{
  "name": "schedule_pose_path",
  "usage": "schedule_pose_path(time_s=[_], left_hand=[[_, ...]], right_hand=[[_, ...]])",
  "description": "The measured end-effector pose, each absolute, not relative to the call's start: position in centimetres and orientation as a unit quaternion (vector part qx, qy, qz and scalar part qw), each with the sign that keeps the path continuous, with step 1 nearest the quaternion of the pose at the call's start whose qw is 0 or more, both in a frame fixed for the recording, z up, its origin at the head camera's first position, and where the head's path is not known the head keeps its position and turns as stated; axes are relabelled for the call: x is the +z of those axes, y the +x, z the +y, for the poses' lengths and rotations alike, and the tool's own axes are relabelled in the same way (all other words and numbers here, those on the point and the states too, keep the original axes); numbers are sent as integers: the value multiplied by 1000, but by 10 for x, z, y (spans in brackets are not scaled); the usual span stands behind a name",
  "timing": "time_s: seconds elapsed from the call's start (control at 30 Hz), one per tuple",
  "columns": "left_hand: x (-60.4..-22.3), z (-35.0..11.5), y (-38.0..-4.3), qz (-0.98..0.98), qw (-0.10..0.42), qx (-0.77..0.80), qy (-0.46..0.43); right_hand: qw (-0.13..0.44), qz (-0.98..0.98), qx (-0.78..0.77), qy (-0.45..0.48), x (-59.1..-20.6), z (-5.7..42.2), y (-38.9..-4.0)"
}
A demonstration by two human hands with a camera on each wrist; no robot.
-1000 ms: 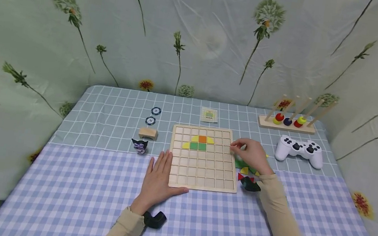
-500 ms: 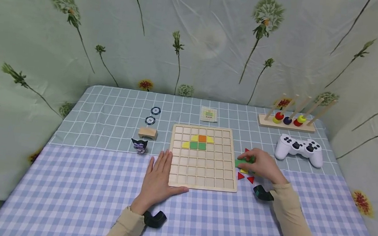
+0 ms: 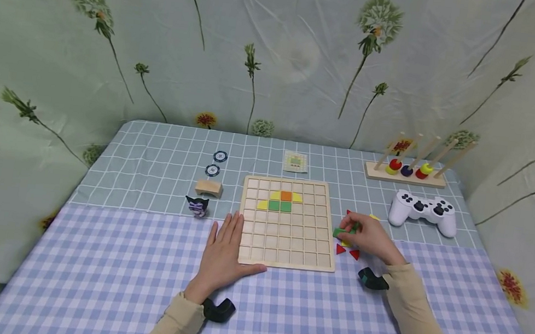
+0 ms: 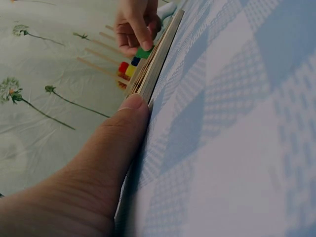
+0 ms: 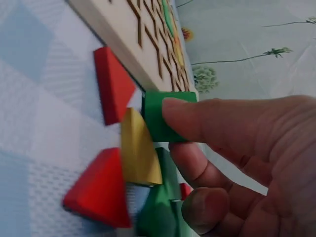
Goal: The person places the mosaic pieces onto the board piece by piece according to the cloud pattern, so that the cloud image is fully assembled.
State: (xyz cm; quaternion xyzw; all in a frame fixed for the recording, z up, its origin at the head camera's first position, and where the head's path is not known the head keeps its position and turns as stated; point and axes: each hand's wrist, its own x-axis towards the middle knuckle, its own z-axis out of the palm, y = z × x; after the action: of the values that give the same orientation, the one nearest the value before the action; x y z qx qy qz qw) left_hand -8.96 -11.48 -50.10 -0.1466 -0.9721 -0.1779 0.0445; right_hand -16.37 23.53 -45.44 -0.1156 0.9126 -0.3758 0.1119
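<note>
My right hand is just right of the wooden grid board. Its thumb and fingers pinch a green square block, seen closely in the right wrist view beside the board's edge. Under and around that hand lie a yellow curved piece, red triangles and more green pieces, partly hidden by the fingers. Spread flat, my left hand rests along the board's lower left edge, thumb at the front rim. Two green squares, an orange square and yellow pieces sit in the board's upper cells.
A small pattern card lies behind the board. To the left are two round chips, a wooden arch block and a dark figurine. On the right stand a white game controller and a bead peg rack.
My right hand has drawn back from the board's right edge to the loose pieces and now pinches a green square block. The left hand has stayed in place.
</note>
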Motion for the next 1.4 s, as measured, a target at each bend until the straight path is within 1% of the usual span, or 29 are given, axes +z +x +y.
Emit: schedule_pose_path(time_s=[0.07,0.23,0.3,0.4,0.63,0.97,1.23,1.4], left_hand=[[-501,-115,-90,-972,44,-177,-147],[-500,-115,-89,-972,49,-177,-148],[-500,-115,-89,-971,53,-180,-149],[-500,-114,-89,-970,57,-179,-151],[-501,-114,-89,-970,55,-183,-149],[-501,-114,-90,-970,53,-182,-151],[-500,-115,-90,-970,54,-185,-149],[-500,-115,-89,-969,53,-189,-150]], right_hand=[[100,913,-381,-109,-452,234,-163],[46,909,-402,-99,-446,222,-169],[36,903,-416,-97,-446,213,-172],[33,895,-434,-94,-448,198,-179],[26,894,-432,-119,-453,167,-192],[38,911,-396,-107,-454,144,-199],[-5,936,-333,-111,-457,137,-198],[-15,951,-286,-112,-455,134,-198]])
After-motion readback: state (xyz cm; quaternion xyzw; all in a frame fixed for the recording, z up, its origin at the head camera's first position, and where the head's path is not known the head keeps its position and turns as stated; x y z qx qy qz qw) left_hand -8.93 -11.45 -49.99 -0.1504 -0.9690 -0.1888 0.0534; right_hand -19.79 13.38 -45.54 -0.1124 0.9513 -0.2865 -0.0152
